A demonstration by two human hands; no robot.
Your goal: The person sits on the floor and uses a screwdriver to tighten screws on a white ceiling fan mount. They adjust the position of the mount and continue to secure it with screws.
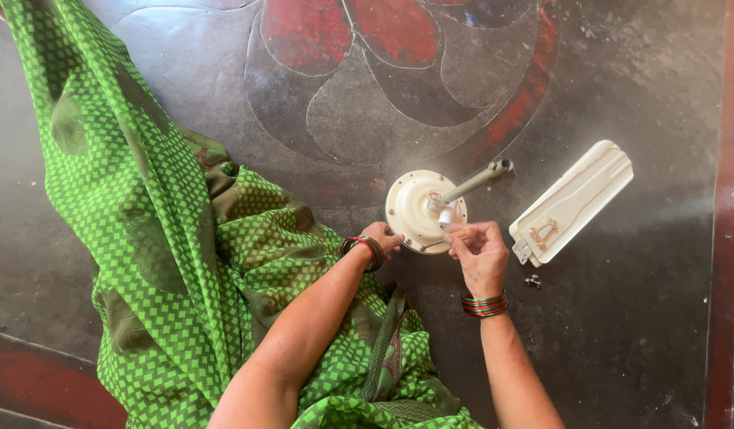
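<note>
A round cream metal ceiling-fan motor housing [414, 208] with a grey down-rod [479, 179] lies on the dark painted floor [637, 318]. It is steadied at its rim by the left hand [381, 237], fingers curled. A thin tool, seemingly a screwdriver [435, 245], is pinched in the right hand [478, 253], apparently at a rim screw; careful alignment seems needed. A detached cream fan blade [573, 199] and small loose screws [532, 280] lie beside. No containers are seen.

— One view only: head-worn, looking almost straight down at the floor [621, 334].
— How near?
— At about arm's reach; both forearms enter from the bottom edge, hands near frame centre over the fan motor [418, 208].
— Anything shared with another view?
— None to compare.
</note>
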